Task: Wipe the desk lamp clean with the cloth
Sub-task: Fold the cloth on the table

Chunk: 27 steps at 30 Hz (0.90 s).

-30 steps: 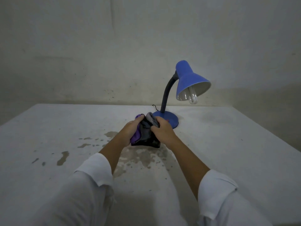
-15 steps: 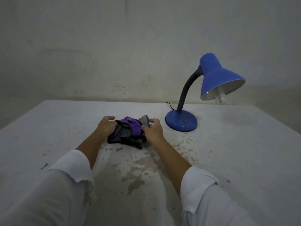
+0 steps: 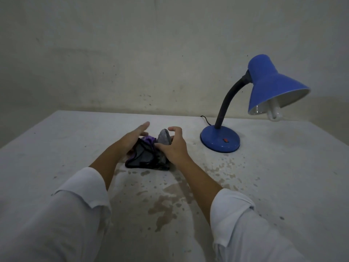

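On the grey table (image 3: 283, 176), just ahead of centre, I read the cloth (image 3: 146, 157) as a bunched heap: dark fabric with a purple patch and one grey fold standing up at its far right.

1. Left hand (image 3: 132, 138): fingers straight and released, held together and pointing away from the camera. The palm lies against the left side of the cloth without closing on it.
2. Right hand (image 3: 174, 147): fingers curved round the raised grey fold, and the thumb rests on the dark fabric. The index finger arches above the fold with a visible gap beneath it.
3. Desk lamp (image 3: 220, 141): it stands upright on the table to the right of the cloth, apart from the cloth and both hands. The round blue base carries a red switch (image 3: 225, 140). A dark flexible neck (image 3: 228, 99) rises to the blue shade (image 3: 272, 86), which tilts down to the right and shows a white bulb (image 3: 273, 115). A black cord (image 3: 205, 120) leaves the base rearward.
4. Surface: damp blotches (image 3: 164, 205) spread across the table between the forearms and toward the lamp base.
5. Both forearms are bare, with rolled white sleeves (image 3: 75, 205) nearest the camera. A plain pale wall (image 3: 132, 53) stands behind the table.
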Tool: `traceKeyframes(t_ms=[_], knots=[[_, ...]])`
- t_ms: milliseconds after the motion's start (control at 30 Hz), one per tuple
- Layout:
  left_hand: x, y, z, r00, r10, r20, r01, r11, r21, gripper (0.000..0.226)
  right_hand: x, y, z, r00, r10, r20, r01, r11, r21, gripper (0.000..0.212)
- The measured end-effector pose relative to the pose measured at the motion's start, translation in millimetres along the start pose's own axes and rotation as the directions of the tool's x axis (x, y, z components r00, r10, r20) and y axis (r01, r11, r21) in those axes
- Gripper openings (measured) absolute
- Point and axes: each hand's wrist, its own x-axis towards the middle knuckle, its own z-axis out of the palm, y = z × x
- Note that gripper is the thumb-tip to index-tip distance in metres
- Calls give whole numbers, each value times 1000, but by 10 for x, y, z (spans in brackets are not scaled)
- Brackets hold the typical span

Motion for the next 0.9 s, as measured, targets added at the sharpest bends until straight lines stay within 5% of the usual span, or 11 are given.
traceKeyframes(t_ms=[133,433,667,733,800,900], knots=[[112,-12,23,995,47,-84,-20,956,291,70,0,-24,0,998,-44,39,44,999,-3,62],[208,-146,-224,970,131,-203,-67,953,295,50,46,106,-63,996,-78,-48,68,982,-178,36],[163,-117,-332,866,393,-308,-208,845,493,23,25,143,-59,990,-128,-57,105,946,-306,28],[149,-68,-329,868,432,-246,-280,833,478,19,20,126,-54,991,-128,-38,109,938,-329,30],[102,-14,-301,926,375,-38,-320,835,447,17,12,109,-37,991,-132,-25,115,930,-350,30],[121,-61,-296,952,273,138,-297,714,634,29,5,122,-22,990,-138,-25,118,913,-391,29]])
